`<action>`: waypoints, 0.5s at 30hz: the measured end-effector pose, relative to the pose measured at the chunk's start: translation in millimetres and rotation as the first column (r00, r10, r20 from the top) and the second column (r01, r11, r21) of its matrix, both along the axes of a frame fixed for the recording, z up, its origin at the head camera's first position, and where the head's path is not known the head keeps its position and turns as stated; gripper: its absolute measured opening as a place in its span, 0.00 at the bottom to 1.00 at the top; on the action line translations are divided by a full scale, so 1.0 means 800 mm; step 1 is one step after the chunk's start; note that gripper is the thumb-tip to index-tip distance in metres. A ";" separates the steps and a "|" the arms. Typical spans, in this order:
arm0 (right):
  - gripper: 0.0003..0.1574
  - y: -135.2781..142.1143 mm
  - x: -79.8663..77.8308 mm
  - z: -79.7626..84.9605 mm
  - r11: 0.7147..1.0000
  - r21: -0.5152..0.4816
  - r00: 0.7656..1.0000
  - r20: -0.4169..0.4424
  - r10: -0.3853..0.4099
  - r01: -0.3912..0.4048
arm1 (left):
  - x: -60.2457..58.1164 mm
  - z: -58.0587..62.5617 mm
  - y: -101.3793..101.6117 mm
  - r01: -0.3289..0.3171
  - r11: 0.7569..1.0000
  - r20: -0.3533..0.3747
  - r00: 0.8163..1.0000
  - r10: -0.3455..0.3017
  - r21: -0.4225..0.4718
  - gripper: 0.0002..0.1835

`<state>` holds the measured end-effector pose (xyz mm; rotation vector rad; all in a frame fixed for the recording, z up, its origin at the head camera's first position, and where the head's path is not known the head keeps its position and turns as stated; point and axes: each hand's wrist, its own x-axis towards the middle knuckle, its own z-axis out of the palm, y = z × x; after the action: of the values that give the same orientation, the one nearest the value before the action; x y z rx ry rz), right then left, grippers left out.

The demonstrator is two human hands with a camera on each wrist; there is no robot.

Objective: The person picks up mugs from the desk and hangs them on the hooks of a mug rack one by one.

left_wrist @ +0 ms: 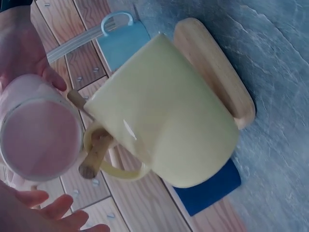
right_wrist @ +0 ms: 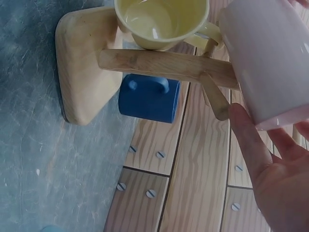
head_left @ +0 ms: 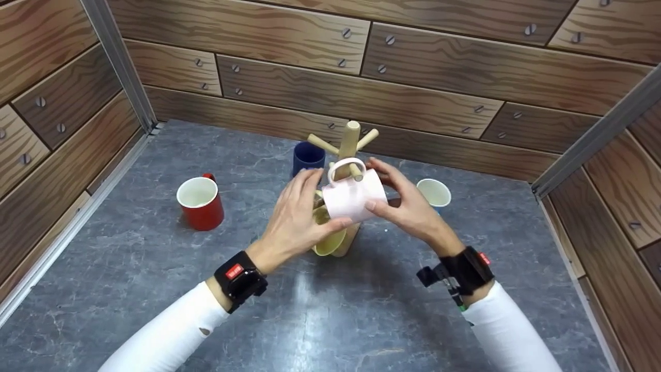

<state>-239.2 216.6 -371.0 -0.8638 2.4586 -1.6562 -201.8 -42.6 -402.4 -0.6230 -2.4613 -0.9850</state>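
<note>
A pale pink mug lies sideways at a wooden mug tree, its mouth toward my left hand. In the head view, its handle appears looped around the end of a front peg. My right hand holds the mug near its base, thumb in front and fingers behind. My left hand is at the mouth end, its thumb overlapping the mug; in the left wrist view its fingers extend beside the rim. Below, a yellow mug hangs with its handle around another peg.
A red mug stands upright to the left. Behind the tree is a dark blue mug. A light blue mug with a white inside stands beyond my right hand. Wood-patterned walls border the grey tabletop.
</note>
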 end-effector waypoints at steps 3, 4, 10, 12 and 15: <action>0.45 0.008 0.000 0.011 0.999 -0.008 0.999 -0.027 -0.031 0.031 | 0.000 0.007 -0.006 -0.001 0.999 -0.016 1.000 0.002 0.049 0.62; 0.43 0.010 0.000 0.016 0.999 -0.003 0.998 -0.044 -0.044 0.044 | -0.001 0.011 -0.007 0.003 0.998 -0.039 0.999 0.000 0.070 0.61; 0.37 0.014 -0.007 0.048 0.992 0.057 0.967 -0.236 -0.096 0.112 | -0.011 0.041 0.002 0.074 0.994 -0.325 0.945 -0.046 0.075 0.43; 0.36 0.011 -0.012 0.055 0.990 0.076 0.949 -0.302 -0.090 0.118 | -0.015 0.052 0.009 0.105 0.994 -0.413 0.907 -0.082 0.033 0.35; 0.35 0.004 -0.021 0.062 0.986 0.105 0.920 -0.385 -0.078 0.127 | -0.018 0.064 0.020 0.141 0.989 -0.516 0.844 -0.145 -0.047 0.25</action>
<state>-255.6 219.7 -321.5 -1.1520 2.8726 -1.4516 -216.5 -26.7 -351.4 -0.9480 -1.9585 -0.7350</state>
